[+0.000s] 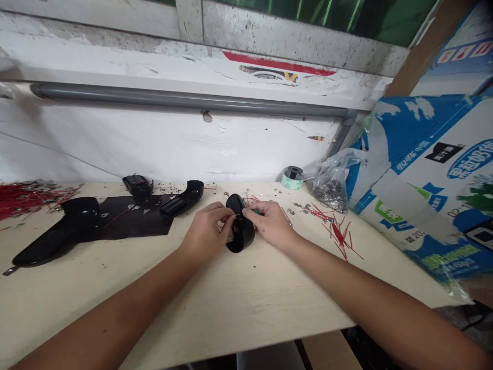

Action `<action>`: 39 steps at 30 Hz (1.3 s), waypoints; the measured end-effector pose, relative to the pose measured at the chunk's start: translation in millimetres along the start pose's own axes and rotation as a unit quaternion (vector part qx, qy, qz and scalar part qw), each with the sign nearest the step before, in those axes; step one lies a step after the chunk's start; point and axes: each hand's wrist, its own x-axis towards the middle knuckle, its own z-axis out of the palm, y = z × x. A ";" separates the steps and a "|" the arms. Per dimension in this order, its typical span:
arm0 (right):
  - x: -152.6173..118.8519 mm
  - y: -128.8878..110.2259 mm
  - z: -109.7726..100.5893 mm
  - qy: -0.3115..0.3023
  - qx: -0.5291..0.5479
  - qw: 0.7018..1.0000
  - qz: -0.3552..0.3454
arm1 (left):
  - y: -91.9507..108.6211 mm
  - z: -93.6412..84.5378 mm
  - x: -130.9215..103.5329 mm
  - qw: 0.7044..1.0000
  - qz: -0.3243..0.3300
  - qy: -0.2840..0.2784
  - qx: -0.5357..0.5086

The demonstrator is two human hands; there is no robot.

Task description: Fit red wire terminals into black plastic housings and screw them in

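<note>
A black curved plastic shell [242,237] stands near the middle of the table, between my two hands. My left hand [211,226] is closed in a pinch at the shell's left side, by its inner middle. Whatever small piece lies between those fingertips is too small to name. My right hand [269,220] grips the shell from the right, its thumb on the edge. A bit of something green [258,211] shows under the right fingers; its kind is hidden.
More black shells [79,221] [183,198] [138,186] lie left, around a dark sheet [133,226] with small metal pieces. Red wires pile up far left [29,199] and right [341,234]. A tape roll [291,178], a bag of metal parts [331,187] and printed cardboard [427,180] stand right.
</note>
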 end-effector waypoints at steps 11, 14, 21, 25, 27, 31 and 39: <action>-2.6 1.6 4.5 -0.007 0.036 0.999 0.022 | -1.9 -2.0 -0.6 0.998 -0.008 -0.041 0.051; -3.6 2.3 8.2 -0.004 0.056 0.998 0.031 | -1.8 -2.1 -0.4 0.997 -0.004 -0.048 0.062; -7.1 -1.5 12.1 0.006 0.067 0.998 0.020 | -2.4 -1.7 -2.1 0.994 0.022 -0.066 0.087; -4.8 -2.5 9.0 0.021 0.048 0.998 0.031 | -1.5 0.5 -3.2 0.999 -0.036 -0.019 0.024; -2.2 0.2 8.8 0.026 0.065 0.997 0.034 | 0.9 0.3 -2.5 0.997 -0.057 0.036 -0.022; 3.7 7.3 10.7 0.042 0.237 0.967 0.080 | 8.6 -3.5 1.1 0.981 -0.087 0.149 -0.092; 5.2 -7.2 7.2 0.081 0.383 0.911 0.132 | 4.0 -3.2 8.1 0.863 -0.292 0.076 -0.406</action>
